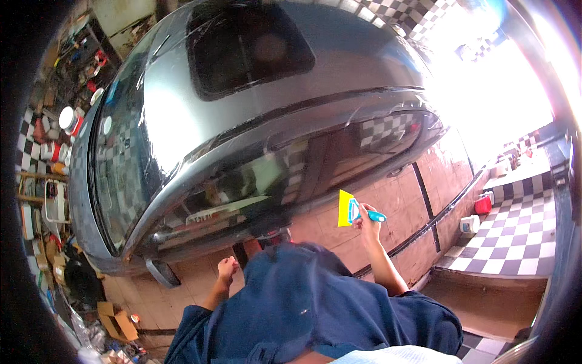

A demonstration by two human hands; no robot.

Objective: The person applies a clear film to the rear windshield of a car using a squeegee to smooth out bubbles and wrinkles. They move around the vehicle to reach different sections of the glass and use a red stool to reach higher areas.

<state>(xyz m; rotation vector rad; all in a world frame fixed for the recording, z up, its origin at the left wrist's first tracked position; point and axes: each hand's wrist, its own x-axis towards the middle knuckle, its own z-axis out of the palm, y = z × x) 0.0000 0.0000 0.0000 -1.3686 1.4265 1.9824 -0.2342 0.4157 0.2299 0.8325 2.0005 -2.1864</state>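
My right hand (368,224) is closed around the teal handle of a squeegee (345,209) with a flared yellow blade. The blade points left and stands apart from the car in this view. My left hand (227,267) is held low in front of me with its fingers curled in; whether anything is inside them cannot be seen. Before me stands a grey car (364,64) with a dark sunroof (248,51). Its side windows (242,191) reflect checkered tiles. Both hands are near this side of the car, the left one closer to its side mirror (162,273).
Reddish-brown tiles (394,203) cover the floor beside the car. A checkered step (509,233) at the right bears a white bucket (470,224) and a red container (483,204). Crowded at the left are tubs (71,121), an open cardboard box (118,321) and a white chair (56,203).
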